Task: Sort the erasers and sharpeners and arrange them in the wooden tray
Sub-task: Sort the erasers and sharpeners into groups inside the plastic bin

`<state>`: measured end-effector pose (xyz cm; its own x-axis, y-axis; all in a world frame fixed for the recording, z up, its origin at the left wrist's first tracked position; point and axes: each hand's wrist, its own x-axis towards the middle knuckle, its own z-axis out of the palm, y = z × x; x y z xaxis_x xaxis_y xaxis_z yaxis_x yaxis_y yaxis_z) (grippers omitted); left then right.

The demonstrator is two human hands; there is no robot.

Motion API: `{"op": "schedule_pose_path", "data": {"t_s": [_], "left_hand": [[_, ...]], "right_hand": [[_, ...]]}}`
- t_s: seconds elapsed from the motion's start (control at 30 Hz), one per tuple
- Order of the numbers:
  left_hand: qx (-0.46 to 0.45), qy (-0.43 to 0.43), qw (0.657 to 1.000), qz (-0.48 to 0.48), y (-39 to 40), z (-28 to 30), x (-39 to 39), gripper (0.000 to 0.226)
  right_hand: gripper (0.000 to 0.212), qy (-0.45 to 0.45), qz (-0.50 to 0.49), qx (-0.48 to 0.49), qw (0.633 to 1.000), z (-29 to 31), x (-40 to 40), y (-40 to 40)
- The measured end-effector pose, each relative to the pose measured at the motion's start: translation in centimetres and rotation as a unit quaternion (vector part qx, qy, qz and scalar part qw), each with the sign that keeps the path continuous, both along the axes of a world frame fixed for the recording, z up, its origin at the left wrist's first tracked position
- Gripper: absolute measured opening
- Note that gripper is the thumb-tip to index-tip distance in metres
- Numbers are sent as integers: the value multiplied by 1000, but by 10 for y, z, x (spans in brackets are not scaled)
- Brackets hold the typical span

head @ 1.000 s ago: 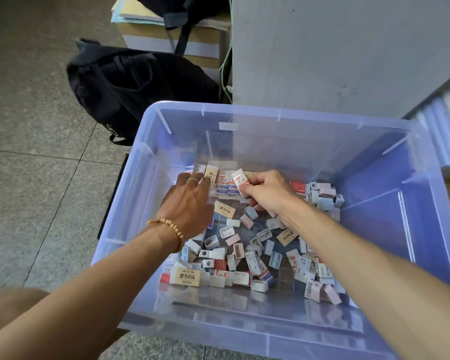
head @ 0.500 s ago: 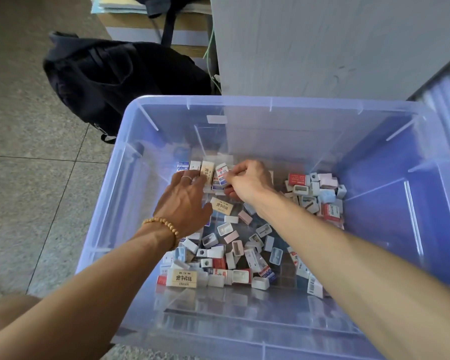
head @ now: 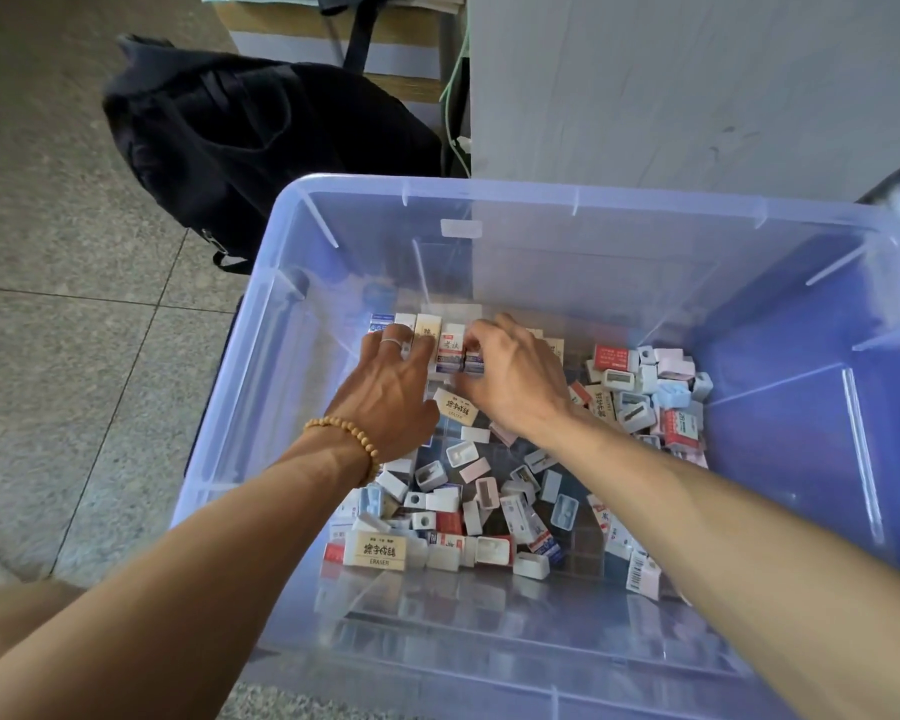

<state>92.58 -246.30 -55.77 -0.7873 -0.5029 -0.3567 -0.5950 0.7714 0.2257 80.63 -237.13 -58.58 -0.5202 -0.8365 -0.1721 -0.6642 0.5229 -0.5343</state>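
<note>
Person reaches both arms down into a large translucent blue-tinted plastic bin [head: 489,200] that stands on a speckled grey tiled floor [head: 74,356].

Left hand [head: 393,392], silver ring on one finger, tan bead bracelet [head: 349,441] at the wrist: fingers stretched forward and fairly straight, tips resting against a row of paper-sleeved rectangular erasers [head: 440,340] standing on end along the bin's far wall, toward the far-left corner. Grip loose, nothing clasped.

Right hand [head: 515,376]: fingers curled over the right part of that same row, fingertips down on an eraser with a blue-and-white sleeve [head: 473,362]. Whether it is truly pinched, cannot tell; the knuckles hide the contact.

A cream eraser with dark printed characters [head: 455,407] lies flat just below both hands, between them.

Bin floor, middle to near edge: a loose scatter of small white, pale pink and pale blue plastic sharpeners [head: 461,452] mixed with more sleeved erasers; a large cream block marked ERASER [head: 378,548] lies near the near-left side. A second heap of sharpeners and red-sleeved erasers [head: 645,387] is piled at mid-right.

No wooden tray visible from here.

Beyond the bin's far-left corner: a black fabric backpack [head: 240,137] slumped on the floor; a pale grey cabinet side [head: 671,85] behind the far wall.
</note>
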Motion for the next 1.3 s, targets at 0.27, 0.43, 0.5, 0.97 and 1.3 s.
{"op": "schedule_pose_path", "data": {"t_s": [0.27, 0.43, 0.5, 0.97, 1.3], "left_hand": [[-16, -18, 1000, -8, -5, 3, -7, 56], [-62, 11, 996, -57, 9, 12, -3, 52], [-19, 52, 990, -126, 26, 16, -3, 45], [98, -156, 892, -412, 63, -9, 8, 46], [132, -187, 890, -395, 59, -6, 13, 50]], "right_hand": [[38, 4, 20, -10, 1000, 7, -7, -2], [26, -7, 24, -10, 1000, 30, -15, 23], [19, -27, 48, 51, 997, 35, -20, 46], [44, -228, 129, 259, 930, 20, 8, 106], [19, -159, 111, 337, 921, 4, 21, 110]]}}
